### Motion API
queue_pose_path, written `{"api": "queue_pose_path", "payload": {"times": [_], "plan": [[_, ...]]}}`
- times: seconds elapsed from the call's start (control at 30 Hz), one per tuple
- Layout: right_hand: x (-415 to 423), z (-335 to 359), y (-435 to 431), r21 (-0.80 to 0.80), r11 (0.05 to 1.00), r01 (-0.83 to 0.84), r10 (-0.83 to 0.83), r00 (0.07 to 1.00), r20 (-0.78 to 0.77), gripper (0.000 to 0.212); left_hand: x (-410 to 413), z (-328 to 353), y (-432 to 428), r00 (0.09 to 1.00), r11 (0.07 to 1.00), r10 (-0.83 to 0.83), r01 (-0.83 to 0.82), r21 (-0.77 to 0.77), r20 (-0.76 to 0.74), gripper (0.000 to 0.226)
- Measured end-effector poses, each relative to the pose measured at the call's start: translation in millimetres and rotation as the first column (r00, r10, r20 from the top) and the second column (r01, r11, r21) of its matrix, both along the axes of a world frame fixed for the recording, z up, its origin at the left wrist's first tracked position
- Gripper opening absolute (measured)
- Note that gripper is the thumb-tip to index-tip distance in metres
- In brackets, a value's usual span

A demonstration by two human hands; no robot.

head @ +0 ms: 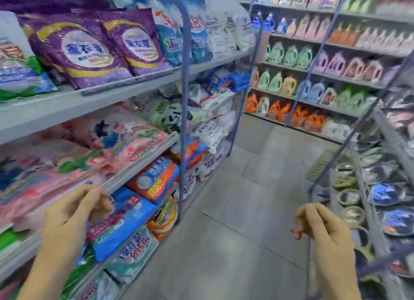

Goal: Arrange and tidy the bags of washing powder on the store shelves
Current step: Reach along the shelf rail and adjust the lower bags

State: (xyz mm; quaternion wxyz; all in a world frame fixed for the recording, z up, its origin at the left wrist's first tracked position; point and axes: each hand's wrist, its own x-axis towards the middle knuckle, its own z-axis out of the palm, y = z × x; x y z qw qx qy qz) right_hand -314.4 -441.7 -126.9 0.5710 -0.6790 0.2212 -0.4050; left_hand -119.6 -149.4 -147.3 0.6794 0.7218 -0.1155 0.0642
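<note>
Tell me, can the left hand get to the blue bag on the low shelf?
Probably yes. The left hand hovers right beside the blue bag, which sticks out at the shelf front with nothing between them.

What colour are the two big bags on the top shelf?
Purple with a yellow band, the two big bags, seen in the head view.

Bright, even store lighting with no hard shadows or strong glare. Wide-angle distortion bends the shelf posts [184, 75] and tilts shelves toward the frame edges. The whole frame is soft and smeared, with packaging text blurred, worst at the far left and right.
</note>
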Motion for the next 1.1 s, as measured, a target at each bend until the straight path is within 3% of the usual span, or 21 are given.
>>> {"api": "queue_pose_path", "payload": {"times": [0.2,0.5,0.57,0.67,0.8,0.97,1.1], "plan": [[65,9,-94,0.074,0.993,0.092,-0.095,0.995,0.037,0.063,99,8,-110,0.989,0.99,-0.139,0.139,0.014,0.048,0.031],[146,-3,-222,0.116,0.977,0.179,-0.18,0.984,-0.002,0.062,191,14,-269,0.945,0.945,-0.327,0.327,-0.011,-0.009,0.026],[167,-8,-260,0.124,0.977,0.172,-0.173,0.985,-0.002,0.062,208,13,-308,0.935,0.934,-0.356,0.356,-0.018,-0.005,0.043],[203,-11,-324,0.112,0.982,0.152,-0.153,0.988,0.0,0.062,238,8,-362,0.954,0.954,-0.297,0.295,-0.047,-0.037,0.065],[255,-2,-413,0.105,0.991,0.088,-0.085,0.996,-0.034,0.063,276,5,-430,0.983,0.983,-0.169,0.163,-0.082,-0.075,0.028],[329,-1,-506,0.13,0.991,-0.031,0.035,0.999,-0.03,0.062,317,3,-483,0.995,1.0,-0.002,-0.001,-0.024,-0.103,0.045],[400,-13,-551,0.156,0.976,-0.153,0.159,0.987,-0.026,0.063,345,1,-512,0.981,0.988,0.139,-0.146,-0.043,-0.135,0.042]]}}
